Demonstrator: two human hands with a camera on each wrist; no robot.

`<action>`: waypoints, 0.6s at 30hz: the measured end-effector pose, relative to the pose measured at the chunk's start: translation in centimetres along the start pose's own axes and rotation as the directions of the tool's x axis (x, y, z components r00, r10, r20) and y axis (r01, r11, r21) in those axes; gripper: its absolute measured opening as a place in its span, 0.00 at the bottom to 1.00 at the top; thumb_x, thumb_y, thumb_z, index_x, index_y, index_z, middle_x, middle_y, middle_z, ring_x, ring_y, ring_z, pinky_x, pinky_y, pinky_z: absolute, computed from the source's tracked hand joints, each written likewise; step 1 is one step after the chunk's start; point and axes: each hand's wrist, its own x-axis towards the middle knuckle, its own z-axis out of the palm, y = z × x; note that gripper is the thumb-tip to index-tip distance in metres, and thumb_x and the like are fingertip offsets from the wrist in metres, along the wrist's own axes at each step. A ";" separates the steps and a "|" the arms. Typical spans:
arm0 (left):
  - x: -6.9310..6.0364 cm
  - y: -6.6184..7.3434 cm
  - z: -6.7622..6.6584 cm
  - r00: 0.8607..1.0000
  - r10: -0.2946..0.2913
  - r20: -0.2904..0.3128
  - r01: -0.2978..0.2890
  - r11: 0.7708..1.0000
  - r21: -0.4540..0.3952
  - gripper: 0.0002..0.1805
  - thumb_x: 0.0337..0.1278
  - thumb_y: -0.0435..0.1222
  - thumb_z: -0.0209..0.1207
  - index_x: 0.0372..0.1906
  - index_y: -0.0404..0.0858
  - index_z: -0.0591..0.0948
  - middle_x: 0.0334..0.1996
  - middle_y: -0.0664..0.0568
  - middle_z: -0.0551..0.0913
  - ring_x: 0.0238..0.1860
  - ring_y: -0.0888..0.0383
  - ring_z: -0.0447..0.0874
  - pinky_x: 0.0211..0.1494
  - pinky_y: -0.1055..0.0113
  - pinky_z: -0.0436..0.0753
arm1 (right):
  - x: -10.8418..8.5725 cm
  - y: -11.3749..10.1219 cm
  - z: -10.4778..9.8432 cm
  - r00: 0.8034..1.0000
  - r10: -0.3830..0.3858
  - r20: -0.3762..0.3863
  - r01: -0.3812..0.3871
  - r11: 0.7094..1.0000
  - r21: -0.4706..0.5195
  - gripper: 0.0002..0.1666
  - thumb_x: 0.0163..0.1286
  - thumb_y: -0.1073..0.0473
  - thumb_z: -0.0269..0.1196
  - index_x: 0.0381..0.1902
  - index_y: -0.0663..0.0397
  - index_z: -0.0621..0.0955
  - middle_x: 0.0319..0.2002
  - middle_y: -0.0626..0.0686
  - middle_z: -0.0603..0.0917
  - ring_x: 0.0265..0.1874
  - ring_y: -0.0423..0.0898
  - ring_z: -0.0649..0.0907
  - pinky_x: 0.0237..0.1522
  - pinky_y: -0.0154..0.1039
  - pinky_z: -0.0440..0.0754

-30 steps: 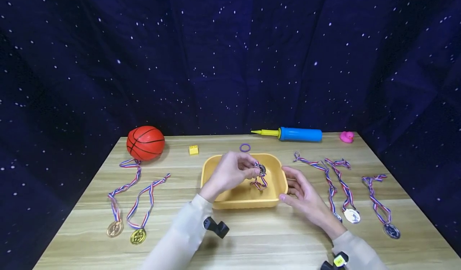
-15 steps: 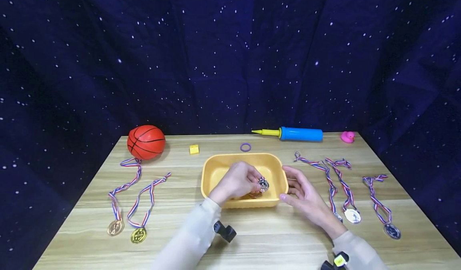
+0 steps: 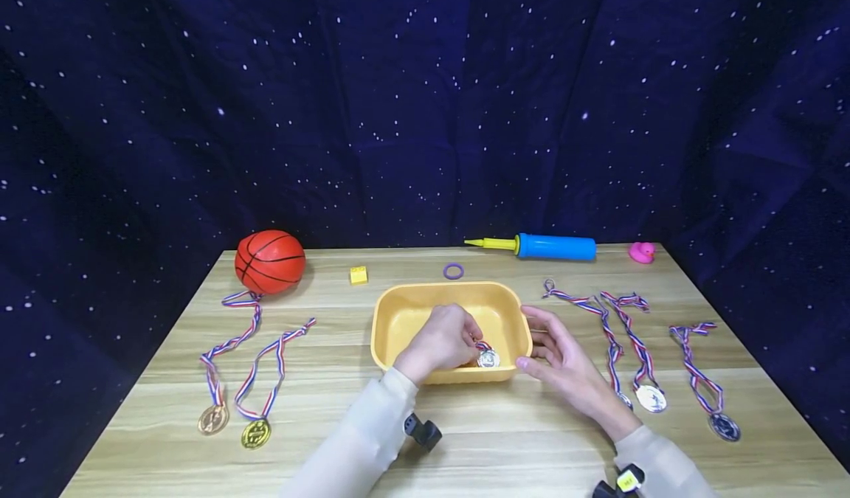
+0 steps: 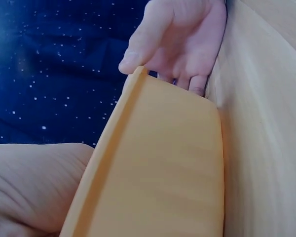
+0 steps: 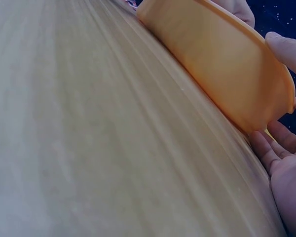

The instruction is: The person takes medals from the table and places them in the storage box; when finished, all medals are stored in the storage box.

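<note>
A yellow plastic basin sits mid-table. Inside it, my left hand pinches the striped ribbon of a silver medal with curled fingers; the medal hangs low by the near wall. Part of the ribbon is hidden behind the hand. At the basin's right end my right hand rests against the outside, thumb at the near corner and relaxed fingers along the end wall. The right wrist view shows that thumb at the rim and the other fingers lower on the wall.
Left of the basin lie a bronze medal and a gold medal. Several silver medals, one here, lie right. Along the back are a toy basketball, yellow block, purple ring, blue pump and pink duck.
My left hand has lowered the silver medal into the basin, moving toward the near wall and slightly right. The right hand has stayed at the basin's end.
</note>
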 end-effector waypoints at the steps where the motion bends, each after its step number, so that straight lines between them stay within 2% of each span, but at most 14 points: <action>1: 0.3 -0.6 0.4 1.000 0.009 -0.003 -0.009 1.000 0.020 0.10 0.49 0.27 0.75 0.38 0.38 0.94 0.26 0.58 0.92 0.31 0.65 0.89 0.40 0.70 0.88 | 0.0 0.0 0.0 1.000 0.000 0.000 0.000 1.000 0.000 0.50 0.73 0.70 0.73 0.87 0.54 0.63 0.75 0.67 0.73 0.68 0.56 0.81 0.68 0.33 0.84; 3: 0.4 -0.7 0.3 1.000 0.020 -0.001 -0.020 0.999 0.026 0.10 0.50 0.29 0.76 0.40 0.38 0.94 0.26 0.58 0.92 0.31 0.66 0.89 0.39 0.70 0.88 | 0.0 0.0 0.0 1.000 -0.001 0.002 0.001 1.000 0.000 0.50 0.73 0.70 0.73 0.87 0.54 0.63 0.75 0.67 0.73 0.68 0.56 0.81 0.68 0.33 0.84; 5: -0.1 0.1 -0.5 1.000 0.028 -0.004 -0.028 1.000 -0.002 0.11 0.51 0.28 0.77 0.42 0.36 0.93 0.27 0.56 0.93 0.30 0.65 0.89 0.39 0.69 0.88 | 0.1 0.0 0.0 1.000 -0.004 0.003 0.004 1.000 0.001 0.50 0.74 0.70 0.73 0.86 0.54 0.63 0.75 0.68 0.74 0.68 0.56 0.82 0.68 0.33 0.84; 8: -1.2 2.2 -2.5 0.999 0.043 -0.017 -0.044 0.997 -0.068 0.14 0.54 0.27 0.79 0.46 0.32 0.92 0.28 0.53 0.93 0.28 0.65 0.89 0.38 0.70 0.89 | 0.1 0.0 0.0 1.000 -0.010 0.003 0.010 1.000 -0.001 0.49 0.74 0.70 0.73 0.86 0.54 0.63 0.74 0.68 0.74 0.67 0.55 0.82 0.68 0.33 0.84; 11: -1.5 2.8 -3.5 0.995 0.077 -0.059 -0.082 0.992 -0.097 0.14 0.56 0.27 0.80 0.48 0.32 0.92 0.30 0.53 0.92 0.28 0.66 0.88 0.37 0.72 0.88 | 0.2 0.0 0.0 1.000 -0.014 0.004 0.014 1.000 -0.002 0.49 0.74 0.70 0.73 0.86 0.54 0.64 0.74 0.68 0.74 0.67 0.55 0.82 0.67 0.34 0.84; 14: -1.7 2.9 -4.5 0.987 0.137 -0.089 -0.145 0.985 -0.091 0.14 0.59 0.28 0.80 0.49 0.36 0.92 0.34 0.53 0.93 0.33 0.65 0.90 0.42 0.72 0.88 | 0.2 0.0 0.0 1.000 -0.014 0.000 0.014 1.000 0.001 0.50 0.73 0.70 0.73 0.86 0.54 0.64 0.74 0.68 0.74 0.67 0.56 0.82 0.67 0.34 0.84; 18: -2.5 2.8 -6.1 0.967 0.228 -0.112 -0.239 0.966 -0.094 0.15 0.62 0.33 0.80 0.53 0.39 0.92 0.43 0.53 0.95 0.45 0.56 0.95 0.52 0.63 0.92 | 0.1 0.1 0.0 1.000 -0.005 -0.006 0.005 1.000 0.007 0.50 0.73 0.70 0.73 0.86 0.55 0.63 0.73 0.68 0.75 0.67 0.56 0.82 0.67 0.34 0.85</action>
